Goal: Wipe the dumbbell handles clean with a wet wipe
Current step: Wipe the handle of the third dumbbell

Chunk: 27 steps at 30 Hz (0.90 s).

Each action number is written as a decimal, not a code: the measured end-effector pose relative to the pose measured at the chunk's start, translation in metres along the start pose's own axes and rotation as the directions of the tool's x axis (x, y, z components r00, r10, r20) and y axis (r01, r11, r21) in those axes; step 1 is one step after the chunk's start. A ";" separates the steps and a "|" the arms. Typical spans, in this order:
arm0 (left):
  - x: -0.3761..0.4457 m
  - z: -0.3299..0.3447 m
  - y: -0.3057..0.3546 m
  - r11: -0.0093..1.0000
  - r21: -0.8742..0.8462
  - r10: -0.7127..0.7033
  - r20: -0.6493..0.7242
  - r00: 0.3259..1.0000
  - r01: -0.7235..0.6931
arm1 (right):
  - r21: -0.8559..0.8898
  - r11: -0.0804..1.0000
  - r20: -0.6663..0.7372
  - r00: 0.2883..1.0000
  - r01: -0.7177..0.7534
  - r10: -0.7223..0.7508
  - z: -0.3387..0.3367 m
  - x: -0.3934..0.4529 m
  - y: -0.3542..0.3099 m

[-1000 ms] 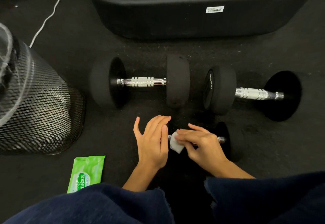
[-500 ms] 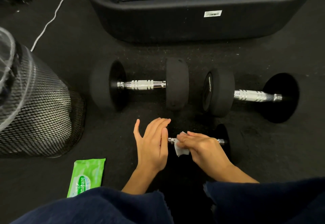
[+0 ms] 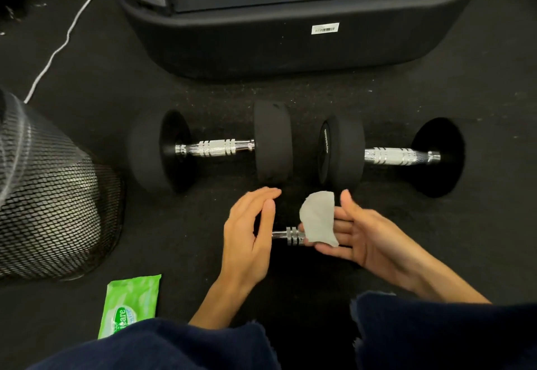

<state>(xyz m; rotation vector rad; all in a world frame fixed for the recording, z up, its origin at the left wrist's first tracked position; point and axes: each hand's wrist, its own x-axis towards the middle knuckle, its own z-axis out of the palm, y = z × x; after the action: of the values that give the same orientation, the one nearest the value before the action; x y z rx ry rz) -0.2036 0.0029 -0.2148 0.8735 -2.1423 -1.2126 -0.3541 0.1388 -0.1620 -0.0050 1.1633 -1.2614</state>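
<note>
Three black dumbbells with chrome handles lie on the dark floor. The near dumbbell's handle [image 3: 289, 235] shows between my hands; its weights are mostly hidden. My right hand [image 3: 357, 233] is turned palm up beside that handle, with a greyish wet wipe [image 3: 317, 218] lying over its fingers. My left hand [image 3: 250, 233] rests flat against the near dumbbell's left end, fingers straight. Farther back lie the left dumbbell [image 3: 216, 148] and the right dumbbell [image 3: 398, 156], untouched.
A black mesh bin [image 3: 49, 195] stands at the left. A green wet-wipe pack [image 3: 130, 304] lies on the floor near my left knee. A large black machine base [image 3: 290, 29] sits behind the dumbbells, and a white cable [image 3: 62, 44] runs across the floor at the back left.
My right hand came off the near handle and turned palm up, so the wipe now lies open on its fingers. The left hand stayed against the dumbbell's end.
</note>
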 end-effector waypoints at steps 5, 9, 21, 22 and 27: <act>0.006 0.012 0.043 0.714 -0.491 -0.387 0.316 0.866 0.498 | -0.098 0.983 -0.103 0.981 0.153 -0.163 -0.002 0.002 0.015; 0.005 0.019 0.045 0.489 -0.499 -0.493 0.518 0.699 0.715 | -0.238 0.928 -0.136 0.936 0.288 -0.325 0.001 0.001 0.017; 0.017 0.057 0.000 0.799 0.398 0.363 0.281 0.889 -0.452 | -0.933 0.334 -0.225 0.503 0.136 -0.835 -0.063 0.003 0.026; 0.012 0.065 -0.002 0.732 0.464 0.365 0.352 0.862 -0.499 | -0.926 0.354 -0.236 0.528 0.134 -0.816 -0.067 0.006 0.032; -0.013 0.088 0.003 0.591 0.527 0.265 0.588 0.764 -0.611 | -0.739 0.617 -0.355 0.623 0.270 -0.697 -0.069 0.014 0.043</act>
<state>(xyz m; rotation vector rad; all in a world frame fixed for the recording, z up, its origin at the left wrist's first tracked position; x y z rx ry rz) -0.2578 0.0609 -0.2538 0.2194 -3.0478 -0.3004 -0.3715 0.1839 -0.2283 -0.5092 2.2802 -1.3464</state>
